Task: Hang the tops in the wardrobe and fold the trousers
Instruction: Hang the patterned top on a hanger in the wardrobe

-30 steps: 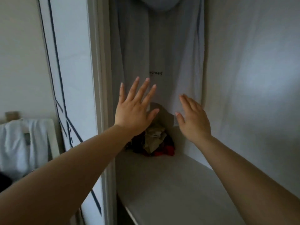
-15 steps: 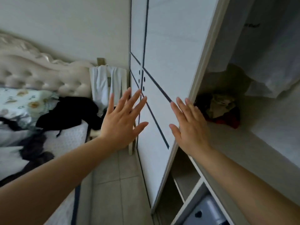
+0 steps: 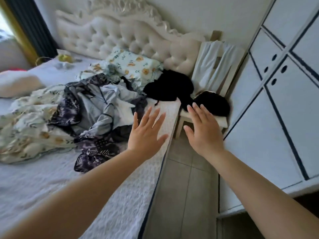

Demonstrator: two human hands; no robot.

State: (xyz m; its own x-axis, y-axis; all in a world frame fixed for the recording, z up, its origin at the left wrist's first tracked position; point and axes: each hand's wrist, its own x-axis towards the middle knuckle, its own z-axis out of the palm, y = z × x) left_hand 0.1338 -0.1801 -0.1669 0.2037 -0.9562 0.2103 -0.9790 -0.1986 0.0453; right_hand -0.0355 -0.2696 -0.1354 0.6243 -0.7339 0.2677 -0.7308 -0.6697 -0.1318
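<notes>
Swung from wardrobe (image 3: 279, 135) — left hand (image 3: 146, 135), right hand (image 3: 203, 133) splayed, empty, clothes heap (image 3: 96, 107) just left

The wide bed with a pale quilted cover (image 3: 51, 178) is carrying a crumpled heap of grey-blue and dark patterned clothes (image 3: 96, 107) near its right edge. A bundled black garment (image 3: 170, 88) is lying at the right head corner, beside a floral pillow (image 3: 133, 66).
</notes>
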